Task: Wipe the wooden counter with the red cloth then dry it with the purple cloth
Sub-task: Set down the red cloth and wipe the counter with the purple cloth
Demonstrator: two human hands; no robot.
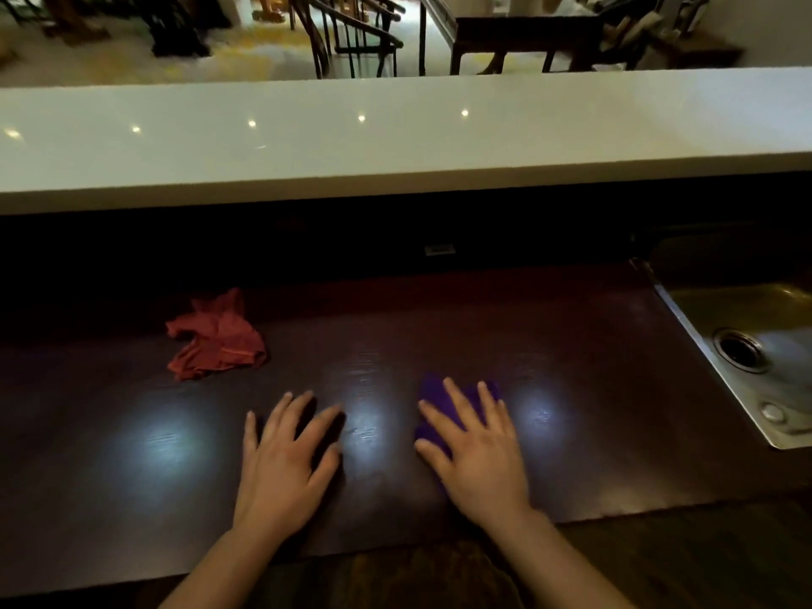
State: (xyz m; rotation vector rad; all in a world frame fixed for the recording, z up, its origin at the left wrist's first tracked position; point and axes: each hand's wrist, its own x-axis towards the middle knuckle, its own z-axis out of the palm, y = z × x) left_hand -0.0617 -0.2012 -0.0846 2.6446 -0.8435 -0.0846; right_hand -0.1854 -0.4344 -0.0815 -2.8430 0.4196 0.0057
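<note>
The dark wooden counter (571,367) runs across the lower half of the view. A crumpled red cloth (217,338) lies on it at the left, apart from both hands. My right hand (476,450) presses flat, fingers spread, on the purple cloth (433,391), which shows only past my fingertips and beside my thumb. My left hand (285,459) lies flat on the bare wood with fingers apart and holds nothing, well short of the red cloth.
A steel sink (747,349) with a drain is set into the counter at the right. A raised white bar top (395,138) runs along the back, above a dark recess. Chairs and tables stand in the room beyond it.
</note>
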